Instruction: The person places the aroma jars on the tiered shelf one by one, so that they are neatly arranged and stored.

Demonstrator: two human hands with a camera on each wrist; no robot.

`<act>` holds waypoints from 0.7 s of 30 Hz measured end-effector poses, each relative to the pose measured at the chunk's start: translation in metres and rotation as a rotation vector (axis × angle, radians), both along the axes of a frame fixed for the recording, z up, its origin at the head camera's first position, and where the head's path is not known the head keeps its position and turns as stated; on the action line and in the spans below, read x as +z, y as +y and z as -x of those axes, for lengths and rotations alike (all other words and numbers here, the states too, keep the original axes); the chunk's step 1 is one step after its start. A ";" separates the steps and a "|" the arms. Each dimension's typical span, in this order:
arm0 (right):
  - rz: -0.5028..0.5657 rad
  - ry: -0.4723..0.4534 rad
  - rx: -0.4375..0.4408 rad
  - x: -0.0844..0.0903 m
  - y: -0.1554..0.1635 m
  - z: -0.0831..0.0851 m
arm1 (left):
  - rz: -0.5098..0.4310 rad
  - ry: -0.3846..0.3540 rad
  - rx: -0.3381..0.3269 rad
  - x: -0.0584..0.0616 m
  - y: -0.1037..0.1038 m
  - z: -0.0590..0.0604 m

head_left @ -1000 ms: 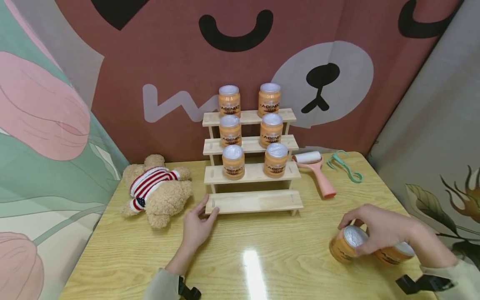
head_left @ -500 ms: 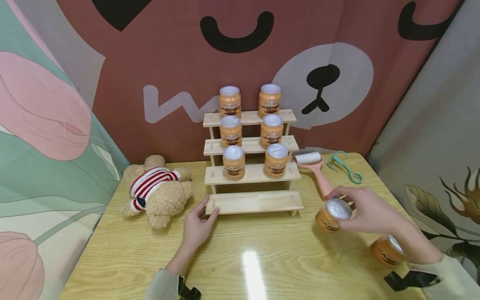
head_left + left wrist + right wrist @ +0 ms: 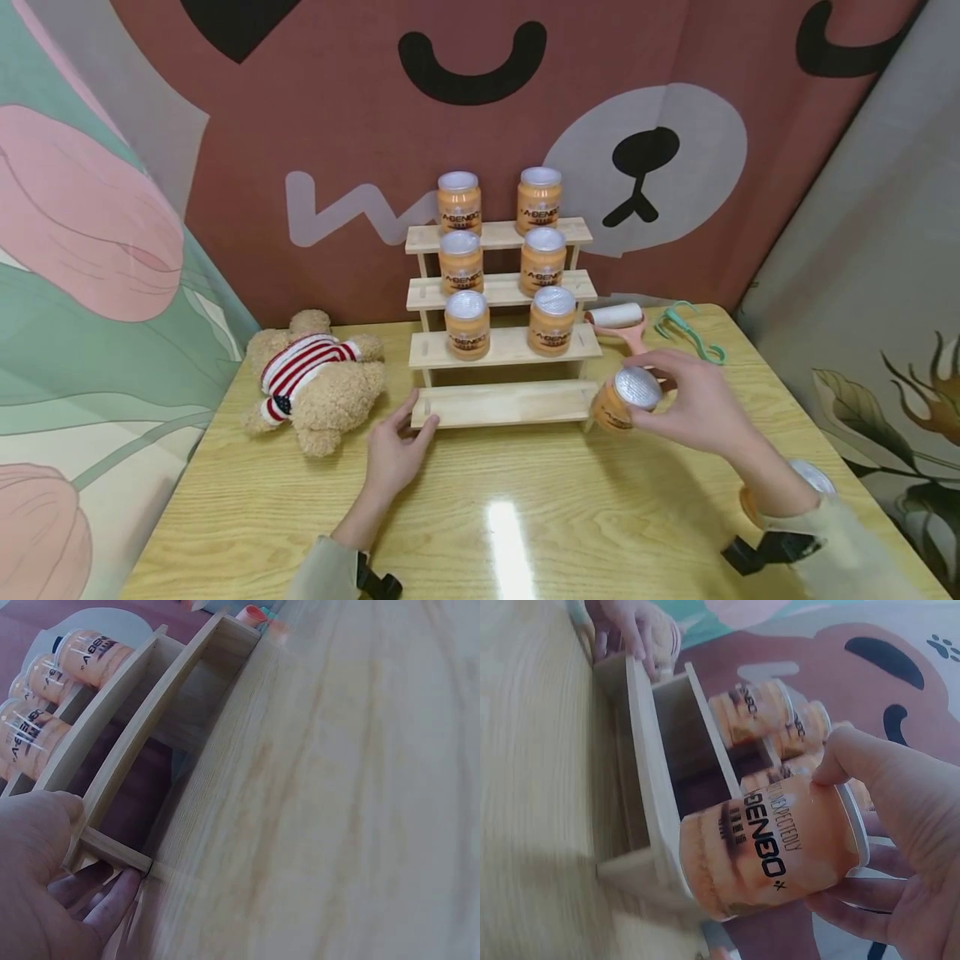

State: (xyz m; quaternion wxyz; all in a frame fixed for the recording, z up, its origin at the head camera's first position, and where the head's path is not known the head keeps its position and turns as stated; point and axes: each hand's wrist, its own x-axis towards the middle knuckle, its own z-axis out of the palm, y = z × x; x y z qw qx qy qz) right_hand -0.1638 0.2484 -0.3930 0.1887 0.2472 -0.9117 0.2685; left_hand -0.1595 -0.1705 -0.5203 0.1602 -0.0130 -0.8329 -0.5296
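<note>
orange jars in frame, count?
8. Six on the wooden rack, two on each of its upper three steps; one in the right hand; one partly hidden behind the right forearm.

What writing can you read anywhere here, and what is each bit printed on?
"A·BENGO": the label of the top-shelf jars on the wooden rack.
"W": a large grey letter on the red bear backdrop, the rest hidden behind the rack.
"BENGO": big black letters on the jar that the right hand grips; the smaller line above them is too blurred to read.
Left hand: no text nearby.
</note>
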 end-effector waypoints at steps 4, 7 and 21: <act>0.024 -0.006 0.027 0.000 -0.019 0.006 | -0.008 -0.005 0.000 0.000 0.001 0.000; 0.047 0.004 0.071 0.001 -0.036 0.011 | -0.009 0.000 -0.003 0.001 0.001 -0.001; 0.154 0.002 0.197 -0.003 -0.109 0.030 | -0.015 0.005 0.002 0.002 0.001 0.000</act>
